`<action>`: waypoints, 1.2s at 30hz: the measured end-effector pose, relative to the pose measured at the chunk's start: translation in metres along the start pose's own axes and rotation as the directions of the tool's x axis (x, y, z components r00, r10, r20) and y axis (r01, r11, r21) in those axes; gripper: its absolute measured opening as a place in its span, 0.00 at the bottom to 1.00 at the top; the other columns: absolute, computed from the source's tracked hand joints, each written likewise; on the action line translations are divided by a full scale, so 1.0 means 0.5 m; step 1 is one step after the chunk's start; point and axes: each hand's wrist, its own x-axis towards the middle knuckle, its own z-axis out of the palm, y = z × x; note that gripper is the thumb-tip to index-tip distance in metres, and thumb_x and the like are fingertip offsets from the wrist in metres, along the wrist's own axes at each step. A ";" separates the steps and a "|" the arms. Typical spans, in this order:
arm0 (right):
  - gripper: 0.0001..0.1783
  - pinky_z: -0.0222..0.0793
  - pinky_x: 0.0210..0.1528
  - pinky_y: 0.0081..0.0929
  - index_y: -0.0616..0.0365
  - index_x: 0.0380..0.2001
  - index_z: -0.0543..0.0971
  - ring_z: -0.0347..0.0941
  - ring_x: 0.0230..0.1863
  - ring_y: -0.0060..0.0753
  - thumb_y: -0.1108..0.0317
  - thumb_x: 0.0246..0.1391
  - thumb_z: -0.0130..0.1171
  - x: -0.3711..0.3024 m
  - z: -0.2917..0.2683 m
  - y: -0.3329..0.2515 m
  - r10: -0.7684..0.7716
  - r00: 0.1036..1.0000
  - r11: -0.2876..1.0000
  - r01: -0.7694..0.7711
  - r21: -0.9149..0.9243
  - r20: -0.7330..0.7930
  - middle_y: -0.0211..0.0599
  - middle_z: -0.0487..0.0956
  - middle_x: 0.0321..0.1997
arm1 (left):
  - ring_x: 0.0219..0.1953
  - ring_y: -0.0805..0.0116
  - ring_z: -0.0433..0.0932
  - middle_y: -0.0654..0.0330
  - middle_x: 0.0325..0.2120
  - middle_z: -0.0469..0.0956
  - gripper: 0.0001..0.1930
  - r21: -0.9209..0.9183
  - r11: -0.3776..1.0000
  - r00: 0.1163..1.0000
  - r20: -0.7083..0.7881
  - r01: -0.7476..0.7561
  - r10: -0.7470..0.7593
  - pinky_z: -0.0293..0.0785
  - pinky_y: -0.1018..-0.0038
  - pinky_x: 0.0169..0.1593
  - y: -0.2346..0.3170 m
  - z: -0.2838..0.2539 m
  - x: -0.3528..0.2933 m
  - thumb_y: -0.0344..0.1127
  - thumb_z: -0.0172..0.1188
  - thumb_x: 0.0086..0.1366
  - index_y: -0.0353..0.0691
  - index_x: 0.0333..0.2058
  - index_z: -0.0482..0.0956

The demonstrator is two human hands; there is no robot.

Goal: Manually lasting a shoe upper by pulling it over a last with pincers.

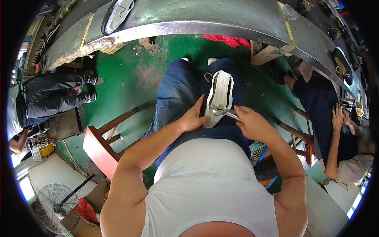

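On my lap lies a shoe [222,91] with its pale, whitish underside turned up and a dark edge along its side. My left hand [193,116] grips it near the end closest to me, thumb on the underside and fingers along the left side. My right hand [252,122] is closed round the handle of a metal hand tool [224,111]. Its head rests on or just over the underside, close to my left thumb. Whether it is a hammer or pincers I cannot tell.
A metal-edged workbench [189,27] curves across the far side, with another upturned shoe [117,16] and a clear plastic cup [289,13] on it. A wooden stool [102,148] stands left, near a standing fan [57,207]. People sit or stand at both sides.
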 end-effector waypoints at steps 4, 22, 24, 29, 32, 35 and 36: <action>0.19 0.76 0.43 0.45 0.72 0.46 0.76 0.79 0.43 0.54 0.69 0.54 0.57 0.049 -0.025 -0.045 0.039 0.990 0.907 0.023 -0.420 0.139 0.54 0.80 0.41 | 0.73 0.60 0.51 0.45 0.70 0.52 0.52 -0.013 0.997 0.997 0.005 -0.074 0.074 0.44 0.70 0.73 -0.010 0.011 0.001 0.29 0.60 0.59 0.32 0.72 0.32; 0.14 0.76 0.42 0.43 0.65 0.41 0.74 0.78 0.39 0.53 0.72 0.51 0.59 0.070 0.035 -0.001 -0.127 0.987 0.949 0.092 -0.302 -0.100 0.47 0.79 0.40 | 0.60 0.40 0.71 0.34 0.54 0.74 0.26 0.149 0.987 0.738 -0.658 -0.067 0.150 0.67 0.62 0.63 -0.022 0.053 0.057 0.44 0.37 0.77 0.28 0.59 0.71; 0.15 0.76 0.41 0.42 0.65 0.42 0.74 0.78 0.40 0.51 0.74 0.50 0.59 0.086 0.025 0.004 -0.198 0.964 0.900 0.108 -0.423 -0.175 0.46 0.78 0.41 | 0.62 0.41 0.69 0.34 0.57 0.71 0.25 0.281 0.951 0.722 -0.631 -0.128 0.284 0.66 0.62 0.64 -0.030 0.050 0.055 0.43 0.39 0.77 0.28 0.60 0.69; 0.15 0.77 0.39 0.39 0.61 0.43 0.74 0.78 0.40 0.47 0.73 0.50 0.60 0.105 0.059 0.100 -0.097 0.992 0.971 0.077 -0.226 -0.081 0.44 0.78 0.37 | 0.66 0.42 0.63 0.36 0.64 0.61 0.25 0.535 0.817 0.734 -0.464 -0.215 0.497 0.63 0.61 0.67 -0.020 0.038 0.043 0.38 0.45 0.74 0.31 0.65 0.63; 0.13 0.77 0.39 0.41 0.59 0.41 0.74 0.79 0.41 0.48 0.73 0.51 0.59 0.077 0.078 0.116 -0.108 0.985 0.979 0.081 -0.187 -0.135 0.44 0.78 0.38 | 0.65 0.39 0.63 0.37 0.65 0.58 0.26 0.663 0.695 0.730 -0.326 -0.276 0.601 0.65 0.59 0.66 -0.012 0.026 0.043 0.36 0.51 0.70 0.38 0.66 0.64; 0.12 0.76 0.40 0.42 0.59 0.40 0.74 0.79 0.41 0.51 0.72 0.52 0.60 0.043 0.078 0.119 0.080 0.997 0.980 -0.079 -0.184 -0.001 0.46 0.79 0.38 | 0.64 0.33 0.62 0.34 0.67 0.51 0.30 0.804 0.515 0.788 -0.098 -0.298 0.608 0.68 0.57 0.64 0.001 0.016 0.040 0.36 0.59 0.65 0.55 0.66 0.66; 0.12 0.76 0.40 0.42 0.59 0.40 0.74 0.79 0.41 0.51 0.72 0.52 0.60 0.042 0.075 0.114 0.090 0.996 0.979 -0.088 -0.183 -0.001 0.46 0.79 0.38 | 0.64 0.33 0.62 0.34 0.67 0.51 0.30 0.800 0.517 0.790 -0.091 -0.304 0.607 0.68 0.57 0.64 0.008 0.012 0.039 0.36 0.59 0.65 0.55 0.66 0.66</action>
